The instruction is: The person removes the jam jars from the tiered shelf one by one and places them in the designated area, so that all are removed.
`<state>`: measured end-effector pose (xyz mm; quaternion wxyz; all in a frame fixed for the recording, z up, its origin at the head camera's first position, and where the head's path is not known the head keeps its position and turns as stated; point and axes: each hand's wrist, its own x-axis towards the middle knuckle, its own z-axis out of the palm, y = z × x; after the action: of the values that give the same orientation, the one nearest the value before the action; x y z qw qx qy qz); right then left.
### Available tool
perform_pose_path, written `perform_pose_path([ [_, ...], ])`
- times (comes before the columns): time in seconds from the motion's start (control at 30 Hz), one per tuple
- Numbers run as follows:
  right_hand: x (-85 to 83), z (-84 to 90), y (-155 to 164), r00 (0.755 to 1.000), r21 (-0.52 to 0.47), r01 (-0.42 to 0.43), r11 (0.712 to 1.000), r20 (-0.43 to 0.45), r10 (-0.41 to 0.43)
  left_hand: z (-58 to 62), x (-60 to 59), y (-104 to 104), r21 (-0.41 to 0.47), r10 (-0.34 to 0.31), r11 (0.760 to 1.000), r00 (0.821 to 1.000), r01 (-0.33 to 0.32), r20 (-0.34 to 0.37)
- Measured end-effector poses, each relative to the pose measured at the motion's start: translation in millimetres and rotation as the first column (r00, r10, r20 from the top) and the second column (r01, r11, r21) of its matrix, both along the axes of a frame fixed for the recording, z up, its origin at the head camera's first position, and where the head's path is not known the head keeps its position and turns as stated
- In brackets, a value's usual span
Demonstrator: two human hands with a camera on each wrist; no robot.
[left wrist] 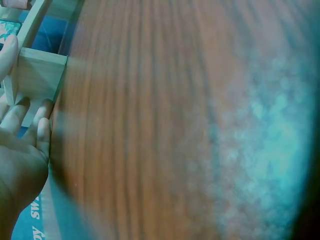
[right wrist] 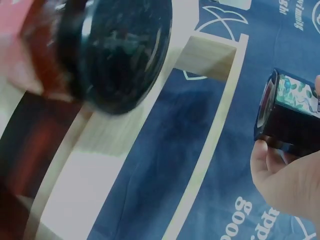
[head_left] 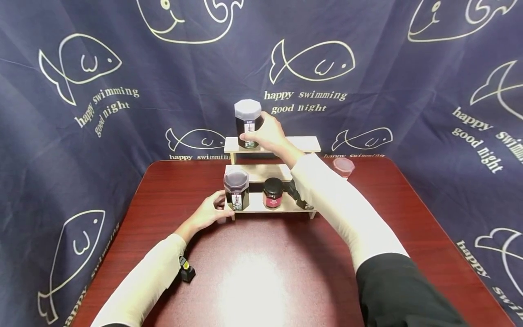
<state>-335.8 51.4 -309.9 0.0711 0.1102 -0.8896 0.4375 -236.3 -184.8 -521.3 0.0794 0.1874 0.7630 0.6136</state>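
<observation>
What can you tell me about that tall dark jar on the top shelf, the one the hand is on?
The tall dark jar has a pale, translucent many-sided lid and a label strip down its front. It looks like clear plastic with dark contents. It stands upright at the left end of the top shelf of a light wooden stepped rack. The right hand grips it from the side; the right wrist view shows fingers around its base.

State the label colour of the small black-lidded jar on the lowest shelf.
Red, clearest in the head view: small jar.
</observation>
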Motion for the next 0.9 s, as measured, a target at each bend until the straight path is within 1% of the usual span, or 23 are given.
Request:
perform_pose_path([
  [0.1,4.0,2.2,11,1.000,-0.003,-0.013,1.000,0.000,0.013,1.0,0.5,0,0.017,-0.002,1.000,1.000,0.002,-0.005],
  [0.23,6.7,2.1,29,1.000,-0.009,-0.004,1.000,-0.006,0.004,1.8,0.5,0,-0.001,0.003,1.000,1.000,-0.003,-0.019],
  [0.53,0.7,-2.3,76,1.000,-0.060,0.013,0.998,0.006,-0.013,-1.0,0.0,0,-0.008,0.000,1.000,1.000,0.000,-0.010],
  [0.73,0.0,0.8,104,0.998,-0.044,0.059,0.997,-0.009,-0.059,-0.1,-2.6,-1,-0.023,0.005,1.000,1.000,-0.005,-0.017],
  [0.9,1.7,2.0,123,0.994,-0.038,0.108,0.993,0.015,-0.108,-0.4,-2.1,-1,-0.029,0.008,1.000,1.000,-0.008,-0.010],
])
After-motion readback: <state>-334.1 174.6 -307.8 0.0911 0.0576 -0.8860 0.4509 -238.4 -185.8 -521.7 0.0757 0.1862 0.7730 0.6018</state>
